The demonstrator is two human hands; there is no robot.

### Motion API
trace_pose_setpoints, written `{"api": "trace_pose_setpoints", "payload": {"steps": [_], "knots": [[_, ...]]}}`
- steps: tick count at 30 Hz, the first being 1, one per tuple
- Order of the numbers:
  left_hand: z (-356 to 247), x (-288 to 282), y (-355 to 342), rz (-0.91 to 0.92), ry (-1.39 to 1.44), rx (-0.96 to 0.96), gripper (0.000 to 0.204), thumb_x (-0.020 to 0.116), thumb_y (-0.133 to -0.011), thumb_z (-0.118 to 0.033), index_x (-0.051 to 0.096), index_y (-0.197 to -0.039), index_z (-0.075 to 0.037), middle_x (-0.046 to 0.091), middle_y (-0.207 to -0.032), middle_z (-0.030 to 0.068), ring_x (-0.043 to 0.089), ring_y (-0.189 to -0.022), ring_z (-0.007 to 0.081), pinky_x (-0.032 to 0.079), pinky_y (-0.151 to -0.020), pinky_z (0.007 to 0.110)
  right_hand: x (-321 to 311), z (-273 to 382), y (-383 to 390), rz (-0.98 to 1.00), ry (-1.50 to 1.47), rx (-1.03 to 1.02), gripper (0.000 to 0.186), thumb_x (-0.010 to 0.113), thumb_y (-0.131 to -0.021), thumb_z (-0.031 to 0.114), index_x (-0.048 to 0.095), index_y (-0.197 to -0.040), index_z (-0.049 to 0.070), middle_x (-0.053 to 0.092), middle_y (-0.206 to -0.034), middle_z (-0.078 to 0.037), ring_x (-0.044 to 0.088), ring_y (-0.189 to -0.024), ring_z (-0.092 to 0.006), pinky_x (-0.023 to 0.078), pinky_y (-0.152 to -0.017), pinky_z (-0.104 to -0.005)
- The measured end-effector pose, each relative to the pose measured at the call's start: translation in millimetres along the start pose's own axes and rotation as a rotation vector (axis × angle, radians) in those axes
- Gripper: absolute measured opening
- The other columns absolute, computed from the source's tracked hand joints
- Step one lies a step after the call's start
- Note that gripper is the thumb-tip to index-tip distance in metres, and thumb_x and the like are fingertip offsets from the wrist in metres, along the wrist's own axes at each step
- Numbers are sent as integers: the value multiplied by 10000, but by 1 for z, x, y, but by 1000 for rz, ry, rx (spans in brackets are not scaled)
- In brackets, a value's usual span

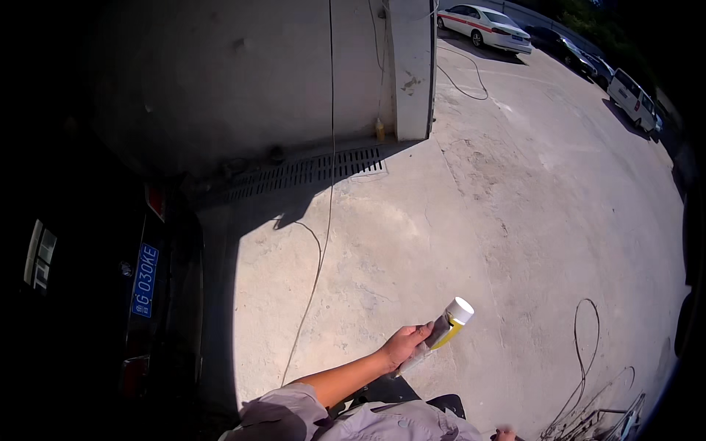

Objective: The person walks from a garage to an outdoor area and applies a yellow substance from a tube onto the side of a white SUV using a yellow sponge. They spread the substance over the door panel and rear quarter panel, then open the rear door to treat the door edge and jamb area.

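Observation:
My left hand [409, 345] is wrapped round a spray can [443, 332], a slim cylinder in grey and yellow with a white cap [461, 309]. The can is tilted, its capped end pointing up and to the right, away from my body. The fingers partly cover its label. At the bottom edge only a small bit of my right hand [504, 435] shows; its fingers are mostly cut off by the frame.
A dark car with a blue plate [145, 281] stands in shadow at left. A cable [321, 250] hangs along the wall to the sunlit concrete. A drain grate [316, 170] runs below the wall. Coiled wire [585, 353] and metal rods lie lower right; parked cars [485, 26] stand far right.

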State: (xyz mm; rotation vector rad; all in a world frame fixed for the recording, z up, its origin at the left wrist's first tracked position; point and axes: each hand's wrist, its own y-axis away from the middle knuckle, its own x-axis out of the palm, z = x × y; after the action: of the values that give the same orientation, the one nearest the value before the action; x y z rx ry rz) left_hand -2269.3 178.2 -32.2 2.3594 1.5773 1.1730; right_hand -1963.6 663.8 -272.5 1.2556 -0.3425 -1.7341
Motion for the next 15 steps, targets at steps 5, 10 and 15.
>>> {"api": "trace_pose_setpoints", "payload": {"steps": [5,10,15], "knots": [[-67,88,-149,145,-371,-53,517,529,-1072,-560,645,-1011,-59,594,-769,-8,525,-644,89,416,-581,255,-23,20,29,-151,-327,377,208,667,-932,181,711,-869,-13,729,-754,-148,706,-572,-308,565,-531,-430],[-39,216,-322,301,-430,-111,543,543,-1032,-629,545,-916,-99,479,-609,7,461,-464,134,342,-428,293,13,-103,-10,-51,142,515,586,694,-855,535,786,-1036,-16,741,-1082,-292,709,-1057,-466,561,-929,-487],[-12,333,-430,261,-455,-134,533,617,-1001,-602,615,-928,-74,566,-639,37,542,-485,171,424,-468,323,-96,-5,-120,-91,-269,599,792,642,-872,676,709,-1274,-3,646,-1347,-300,619,-1269,-436,485,-1079,-480]]}}
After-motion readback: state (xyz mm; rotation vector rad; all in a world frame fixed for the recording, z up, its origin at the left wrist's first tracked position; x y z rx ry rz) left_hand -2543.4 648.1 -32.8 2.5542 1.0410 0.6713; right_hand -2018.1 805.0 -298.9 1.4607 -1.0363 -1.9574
